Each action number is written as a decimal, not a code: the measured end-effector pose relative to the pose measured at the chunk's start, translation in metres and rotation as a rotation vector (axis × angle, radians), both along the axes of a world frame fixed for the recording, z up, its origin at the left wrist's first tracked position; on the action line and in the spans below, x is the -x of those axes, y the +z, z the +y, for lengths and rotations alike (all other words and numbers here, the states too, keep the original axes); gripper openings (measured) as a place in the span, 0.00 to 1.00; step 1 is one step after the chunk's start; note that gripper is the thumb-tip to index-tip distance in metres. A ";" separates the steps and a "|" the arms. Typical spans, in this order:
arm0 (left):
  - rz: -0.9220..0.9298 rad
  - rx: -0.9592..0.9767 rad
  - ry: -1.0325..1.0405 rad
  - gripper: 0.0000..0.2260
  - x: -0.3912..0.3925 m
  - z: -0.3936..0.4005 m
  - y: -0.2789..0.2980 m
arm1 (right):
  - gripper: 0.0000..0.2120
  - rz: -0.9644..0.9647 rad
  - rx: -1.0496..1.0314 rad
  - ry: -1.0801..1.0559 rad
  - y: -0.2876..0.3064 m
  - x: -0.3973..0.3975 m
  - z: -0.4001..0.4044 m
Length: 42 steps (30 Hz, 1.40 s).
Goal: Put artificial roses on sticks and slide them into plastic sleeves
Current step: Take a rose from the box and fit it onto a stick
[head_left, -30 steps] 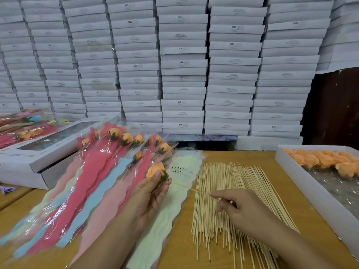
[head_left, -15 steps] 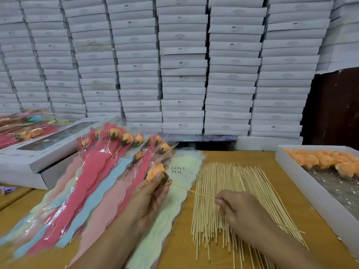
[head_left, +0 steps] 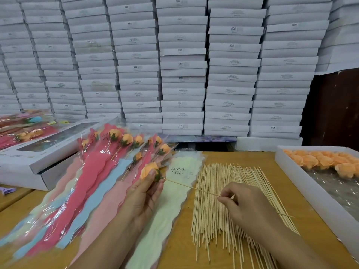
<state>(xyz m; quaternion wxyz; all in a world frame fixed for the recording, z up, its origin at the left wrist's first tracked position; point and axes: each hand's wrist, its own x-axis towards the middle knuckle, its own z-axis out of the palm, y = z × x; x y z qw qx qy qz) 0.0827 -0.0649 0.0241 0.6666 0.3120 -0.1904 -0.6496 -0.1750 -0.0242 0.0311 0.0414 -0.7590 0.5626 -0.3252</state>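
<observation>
Orange artificial rose (head_left: 148, 170) held above the table, over the top of the pale sleeve, pinched at its green base by the left hand (head_left: 144, 197), thumb against the petals, fingers curled beneath. Meets the tip of one bamboo stick (head_left: 191, 187) at the green base; cannot tell how deep the tip sits. Stick gripped further along by the right hand (head_left: 250, 206), thumb and forefinger closed on it, remaining fingers curled loosely, its tail showing past the wrist.

Compared with a second ago: tail of the stick now visible behind the right hand, where none could be picked out then, and drawn a little nearer the rose than half a second ago. Rose and left hand almost unmoved. Probably the stick being fed into the rose, so mounting under way and sleeving not yet begun for this one.

Directly below: pale yellow-green plastic sleeve (head_left: 174, 200) printed "LOVE YOU", lying flat and empty on top of its pile, likely next in line. Just to its right, a loose pile of sticks (head_left: 213, 220) spread on the wooden table (head_left: 242, 158). To the left, a fan of finished sleeved roses (head_left: 108, 171) in red, blue and pink. At the right edge, a white tray (head_left: 303, 183) of unmounted orange roses. Along the back, a wall of stacked white boxes (head_left: 182, 74).
</observation>
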 end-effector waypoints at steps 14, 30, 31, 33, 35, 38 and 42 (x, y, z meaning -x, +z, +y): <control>-0.046 0.014 -0.036 0.08 -0.001 -0.004 -0.004 | 0.09 0.140 0.038 0.036 0.000 0.004 0.000; -0.213 0.106 -0.019 0.23 -0.001 -0.004 -0.003 | 0.10 -0.341 -0.491 0.223 0.007 -0.001 -0.001; -0.291 0.128 -0.020 0.24 -0.002 -0.004 -0.002 | 0.10 -0.444 -0.532 0.230 0.008 0.000 -0.002; -0.574 0.130 0.003 0.26 -0.003 -0.002 -0.003 | 0.09 -0.646 -0.577 0.236 0.012 0.004 -0.003; -0.964 0.085 0.101 0.20 -0.006 -0.003 -0.007 | 0.09 -0.835 -0.603 0.250 0.014 0.008 -0.005; -1.631 0.067 0.167 0.15 -0.011 -0.006 -0.017 | 0.08 -1.022 -0.650 0.272 0.016 0.011 -0.008; -1.791 0.030 0.036 0.18 -0.012 -0.006 -0.020 | 0.09 -1.105 -0.684 0.276 0.014 0.012 -0.009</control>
